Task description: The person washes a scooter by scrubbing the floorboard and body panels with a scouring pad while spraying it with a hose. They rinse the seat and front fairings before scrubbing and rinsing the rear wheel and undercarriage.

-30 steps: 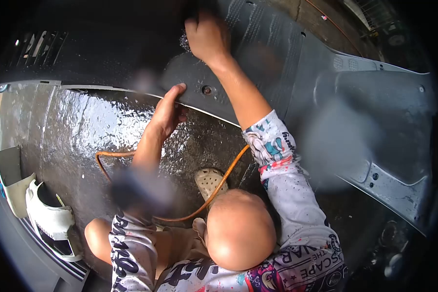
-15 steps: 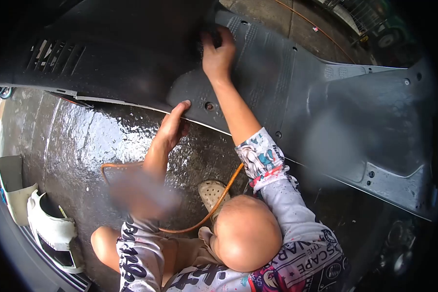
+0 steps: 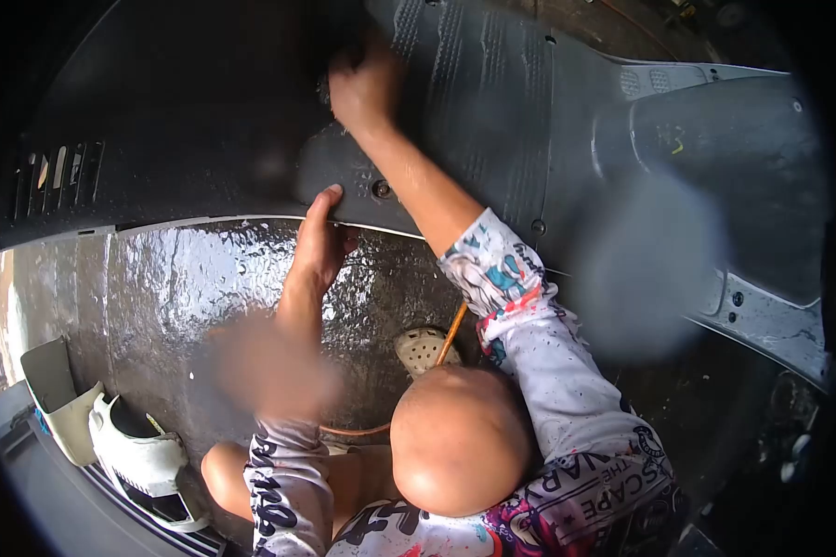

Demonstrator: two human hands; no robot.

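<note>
A large dark grey plastic scooter panel [image 3: 511,130] with ribbed tread strips and screw holes spans the upper part of the view. My left hand [image 3: 320,241] grips its near edge, thumb on top and fingers underneath. Further in, over the panel's dark upper part, is my right hand [image 3: 367,88], its fingers curled down. Whatever sits under those fingers is dark and blurred, and I cannot make it out. Wet marks show on the panel and on my right forearm.
White and grey fairing pieces [image 3: 144,455] lie at the lower left. An orange hose [image 3: 453,334] crosses the wet floor [image 3: 176,278] by a perforated clog [image 3: 423,351] on my foot. Blurred spots cover part of the view.
My right hand has shifted left along the panel, its fingers still curled. My left hand keeps its hold on the edge. The camera view has also shifted and tilted.
</note>
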